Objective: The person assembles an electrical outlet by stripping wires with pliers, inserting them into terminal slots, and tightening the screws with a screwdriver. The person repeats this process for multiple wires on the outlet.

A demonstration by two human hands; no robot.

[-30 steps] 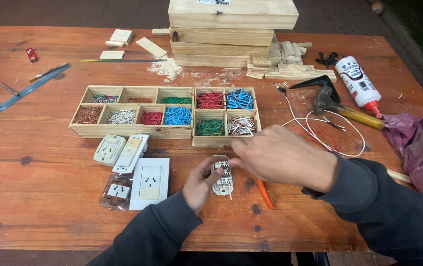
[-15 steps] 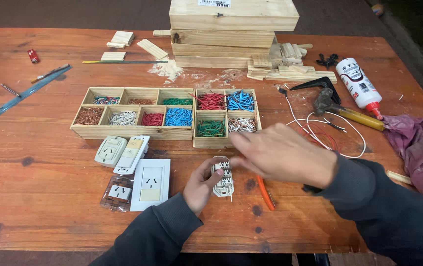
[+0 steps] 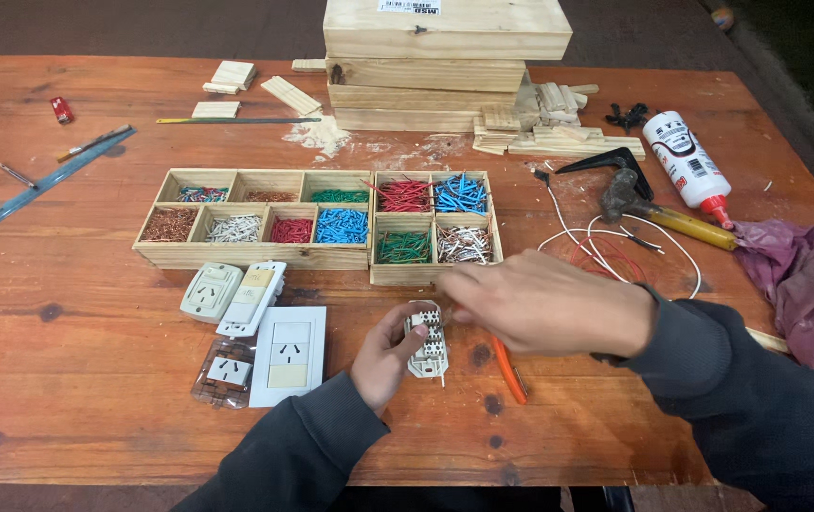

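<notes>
My left hand [image 3: 383, 358] holds a small white electrical socket module [image 3: 428, 343] just above the wooden table, fingers curled around its left side. My right hand [image 3: 544, 301] hovers over and to the right of the module, fingers pinched together near its top; whether they hold a small piece I cannot tell. An orange-handled tool [image 3: 509, 370] lies on the table under my right wrist. Just beyond my hands stands a small wooden tray [image 3: 431, 275] with red, blue, green and white wire bits.
A longer compartment tray [image 3: 255, 254] of coloured wire bits sits left of the small one. Several white socket plates [image 3: 286, 353] lie to the left of my hands. Stacked wood blocks [image 3: 445, 57], a hammer [image 3: 658, 213], glue bottle [image 3: 687, 166], loose wires [image 3: 606, 246] and purple cloth [image 3: 805, 284] lie beyond and right.
My right hand has shifted slightly toward the top of the module, its fingers closing into a pinch. My left hand and the module stay put.
</notes>
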